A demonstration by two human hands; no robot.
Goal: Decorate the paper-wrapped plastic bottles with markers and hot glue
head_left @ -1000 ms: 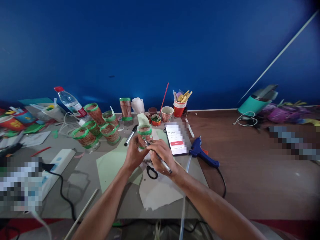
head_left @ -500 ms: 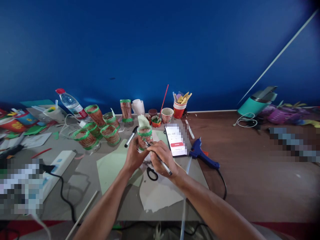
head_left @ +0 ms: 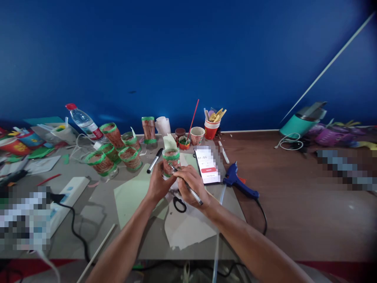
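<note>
A small cup, painted brown with green bands, stands upright in front of me with a pale green paper piece rising at its far rim. My left hand is closed around its lower left side. In my right hand is a pen, its tip at the cup's front wall; whatever mark it makes is too small to tell. Just left of the cup lies a black marker. Below the hands, scissors show one black handle loop; their blades are hidden.
Several brown-and-green cups stand to the left, near a plastic bottle. To the right are a phone and a blue glue gun with its cord. A power strip lies at left; paper sheets lie under my arms.
Almost nothing differs. The cup and its paper piece sit very slightly to the right, and both hands keep their grip.
</note>
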